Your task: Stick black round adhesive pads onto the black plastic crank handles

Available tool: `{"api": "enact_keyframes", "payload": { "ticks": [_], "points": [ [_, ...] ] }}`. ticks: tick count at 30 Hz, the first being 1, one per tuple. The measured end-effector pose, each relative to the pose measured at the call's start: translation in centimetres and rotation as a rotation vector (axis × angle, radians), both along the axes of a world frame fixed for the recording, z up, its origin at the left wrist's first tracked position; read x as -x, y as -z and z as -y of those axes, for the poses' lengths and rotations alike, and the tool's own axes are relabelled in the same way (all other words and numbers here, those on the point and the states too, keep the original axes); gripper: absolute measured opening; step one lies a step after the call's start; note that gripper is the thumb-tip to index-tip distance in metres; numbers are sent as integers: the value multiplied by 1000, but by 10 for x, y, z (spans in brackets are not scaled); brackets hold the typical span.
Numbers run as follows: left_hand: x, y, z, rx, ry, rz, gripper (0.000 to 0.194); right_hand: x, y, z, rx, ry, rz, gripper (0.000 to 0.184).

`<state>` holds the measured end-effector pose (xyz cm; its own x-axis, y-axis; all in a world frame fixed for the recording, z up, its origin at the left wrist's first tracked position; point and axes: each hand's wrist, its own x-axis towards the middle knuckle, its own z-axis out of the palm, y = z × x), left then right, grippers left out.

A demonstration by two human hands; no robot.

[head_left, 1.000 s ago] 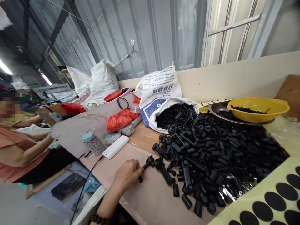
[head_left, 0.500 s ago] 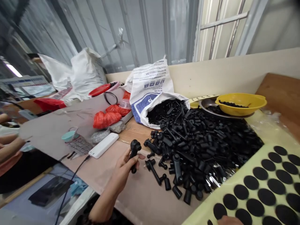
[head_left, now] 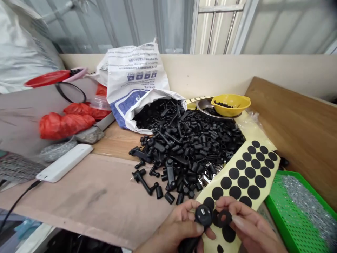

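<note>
My left hand (head_left: 181,225) is closed round a black plastic crank handle (head_left: 203,215), whose round end faces up and shows a small light slot. Between the thumb and fingers of my right hand (head_left: 249,223) is a black round sticker (head_left: 224,218) with a hole in it, just beside the handle's round end. Both hands are over the lower part of a yellow backing sheet (head_left: 259,191) carrying rows of black round stickers. Beyond my hands lies a heap of black plastic parts (head_left: 195,140), with cranks and short cylinders among them.
A white-and-blue sack (head_left: 137,70) spills parts onto the table (head_left: 86,196). Behind the heap, a yellow bowl (head_left: 231,107) rests on a metal dish (head_left: 205,105). At right stands a green basket (head_left: 286,207) of small shiny pieces. Red bags (head_left: 65,124) and a white power bank (head_left: 64,163) are left.
The view has swung right. My left hand has brought the crank handle from beside the heap to the sticker sheet. My right hand, barely visible before, now pinches a round sticker.
</note>
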<state>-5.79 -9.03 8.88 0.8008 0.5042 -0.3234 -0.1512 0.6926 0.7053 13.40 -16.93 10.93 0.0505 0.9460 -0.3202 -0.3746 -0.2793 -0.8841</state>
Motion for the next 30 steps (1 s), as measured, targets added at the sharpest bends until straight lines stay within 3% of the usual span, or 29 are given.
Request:
{"api": "enact_keyframes", "payload": {
  "ticks": [4,7,10,16,30],
  "points": [
    [-7,1,4,-125,17,-157,50,2,-4,-1,8,3,94,22],
    [-9,-6,4,-181,29,-220,45,3,0,0,-10,-16,148,23],
    [-9,-14,4,-202,42,-225,38,5,4,0,-16,-20,201,23],
    [-6,-22,5,-207,27,-258,43,7,8,0,-8,-21,243,21],
    [-6,-15,11,-303,14,-304,59,7,12,-1,-70,-17,410,28]
  ]
}}
